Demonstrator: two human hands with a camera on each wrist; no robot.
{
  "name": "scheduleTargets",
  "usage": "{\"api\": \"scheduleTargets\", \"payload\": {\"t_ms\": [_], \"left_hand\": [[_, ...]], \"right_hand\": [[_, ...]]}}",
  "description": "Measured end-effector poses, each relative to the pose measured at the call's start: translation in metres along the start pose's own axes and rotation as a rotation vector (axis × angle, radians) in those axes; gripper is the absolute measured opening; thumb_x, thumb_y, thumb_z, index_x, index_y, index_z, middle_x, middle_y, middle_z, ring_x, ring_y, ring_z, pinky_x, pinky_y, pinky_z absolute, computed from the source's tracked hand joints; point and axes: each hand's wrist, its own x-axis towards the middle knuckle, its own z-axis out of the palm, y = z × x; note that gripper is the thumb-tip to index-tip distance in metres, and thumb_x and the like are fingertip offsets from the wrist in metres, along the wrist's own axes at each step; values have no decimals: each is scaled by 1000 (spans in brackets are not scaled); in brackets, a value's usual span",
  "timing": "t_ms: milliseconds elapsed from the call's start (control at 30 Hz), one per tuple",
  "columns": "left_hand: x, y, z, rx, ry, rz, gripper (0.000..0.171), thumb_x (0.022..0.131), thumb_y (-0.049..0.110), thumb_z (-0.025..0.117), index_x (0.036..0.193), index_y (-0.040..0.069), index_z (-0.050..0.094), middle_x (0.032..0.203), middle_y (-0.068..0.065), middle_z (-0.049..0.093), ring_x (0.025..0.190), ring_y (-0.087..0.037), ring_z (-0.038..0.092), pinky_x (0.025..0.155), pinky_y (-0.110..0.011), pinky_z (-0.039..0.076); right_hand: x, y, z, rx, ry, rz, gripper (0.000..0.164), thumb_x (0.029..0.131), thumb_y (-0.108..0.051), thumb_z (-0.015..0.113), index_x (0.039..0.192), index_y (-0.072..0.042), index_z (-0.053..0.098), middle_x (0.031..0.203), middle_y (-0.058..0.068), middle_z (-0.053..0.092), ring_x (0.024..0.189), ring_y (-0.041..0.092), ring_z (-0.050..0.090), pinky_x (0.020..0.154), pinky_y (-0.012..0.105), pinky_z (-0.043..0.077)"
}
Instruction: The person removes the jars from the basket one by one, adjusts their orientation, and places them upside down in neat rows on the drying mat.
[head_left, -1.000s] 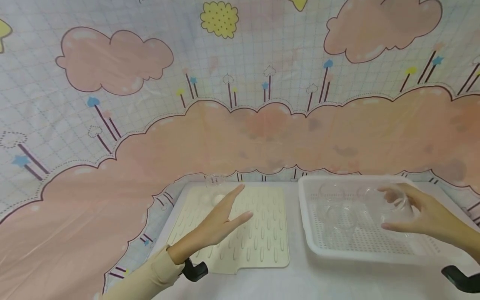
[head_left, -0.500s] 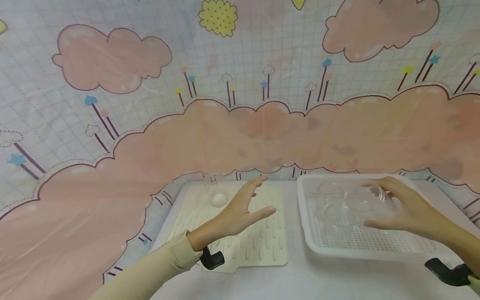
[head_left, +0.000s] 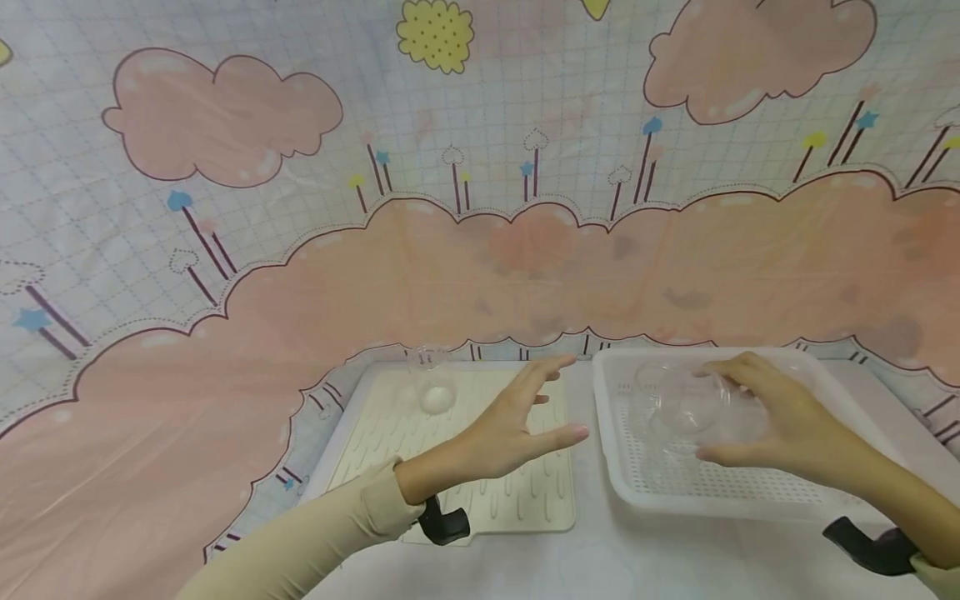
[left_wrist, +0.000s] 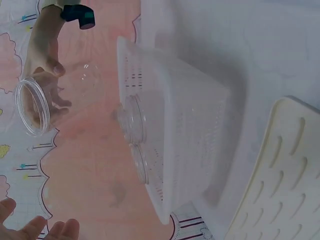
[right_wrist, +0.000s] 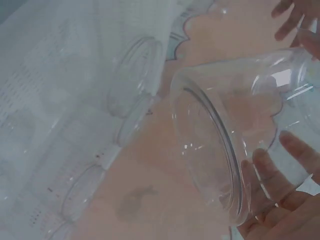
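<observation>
My right hand [head_left: 780,417] holds a clear jar [right_wrist: 220,130] with a ridged rim, its fingers and thumb curled round the sides. In the head view the held jar overlaps the white perforated basket [head_left: 750,508]; the left wrist view shows it tilted, higher than the basket's rim. Several more clear jars [left_wrist: 136,120] stand inside the basket. My left hand [head_left: 502,425], fingers extended and thumb apart, hovers over the right part of the cream ridged mat [head_left: 525,508] and holds nothing. Its fingertips [left_wrist: 32,227] show at a corner of the left wrist view.
Another clear jar [head_left: 429,379] stands at the back left of the mat. The white table [head_left: 585,558] carries both mat and basket, with a narrow strip between them. Behind it hangs a curtain [head_left: 525,267] printed with clouds.
My right hand has moved left with the jar, from the middle of the basket toward its left part. My left hand has moved right, toward the basket, uncovering the jar on the mat.
</observation>
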Motion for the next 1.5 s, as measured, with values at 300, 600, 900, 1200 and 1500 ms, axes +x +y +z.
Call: {"api": "scheduleTargets", "payload": {"t_ms": [300,600,900,1200,1500], "left_hand": [[6,16,13,-85,12,59,71,95,35,69,154,31,31,154,10,34,136,-11,39,105,-29,44],[11,25,19,-98,45,51,70,93,35,72,152,29,35,151,8,37,135,-10,40,104,-27,44],[14,24,26,-153,78,17,68,90,32,76,147,26,40,146,10,40,135,-15,42,101,-29,47],[14,23,27,-201,109,-20,67,89,30,78,145,25,42,144,9,43,130,-14,47,96,-27,50],[14,19,26,-221,129,-28,67,88,28,79,144,23,43,145,6,45,126,-13,51,91,-27,53]], "right_hand": [[6,-24,6,-132,27,-95,80,59,-52,94,122,-13,62,110,-2,54,97,21,54,74,49,53],[22,-39,15,-277,64,-249,83,51,-45,97,120,-11,65,102,-2,55,82,15,53,63,33,49],[35,-50,26,-322,83,-352,81,49,-42,97,117,-11,64,98,0,54,75,14,49,59,29,43],[44,-58,34,-380,129,-450,81,48,-40,95,116,-8,65,95,1,49,76,16,46,61,31,42],[49,-61,40,-403,117,-450,82,49,-39,95,117,-6,64,96,4,49,83,21,47,66,33,43]]}}
